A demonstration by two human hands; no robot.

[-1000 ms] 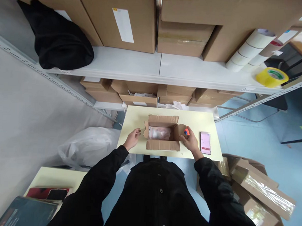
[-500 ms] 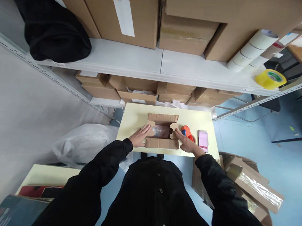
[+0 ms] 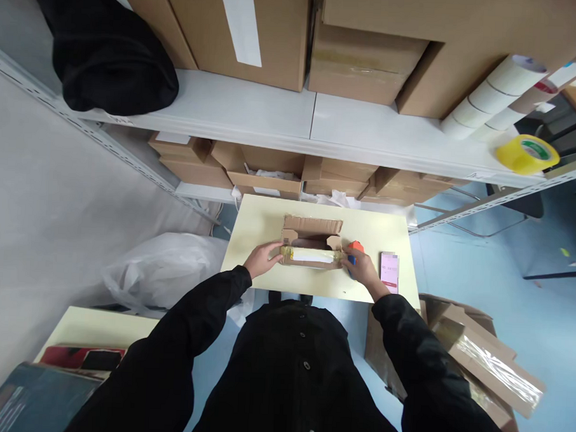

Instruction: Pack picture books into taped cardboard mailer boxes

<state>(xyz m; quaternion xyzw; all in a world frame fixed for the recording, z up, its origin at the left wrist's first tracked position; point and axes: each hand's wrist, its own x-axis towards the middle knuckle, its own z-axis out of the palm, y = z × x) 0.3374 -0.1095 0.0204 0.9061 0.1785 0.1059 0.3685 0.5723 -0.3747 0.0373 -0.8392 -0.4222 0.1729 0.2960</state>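
A small cardboard box [image 3: 312, 228] stands on the pale yellow table [image 3: 257, 218], its far flap tilted back. Its near flap [image 3: 312, 255], carrying a white label and clear tape, is raised part way over the opening. My left hand [image 3: 263, 259] pinches the left end of that flap. At the opposite end my right hand [image 3: 361, 264] grips it, fingers bent. Both short side flaps lean inward, and the box's contents are mostly hidden. Partly behind my right hand lies an orange and blue tape dispenser [image 3: 356, 246].
A phone [image 3: 389, 272] lies at the table's right. Behind, a grey shelf [image 3: 254, 112] holds large cartons, white rolls and yellow tape [image 3: 528, 154]. Folded cardboard [image 3: 494, 359] is piled on the floor at right, a plastic bag [image 3: 154, 270] at left.
Both hands have moved from the side flaps to the ends of the near flap. That flap has swung up from lying flat, and its labelled face now shows.
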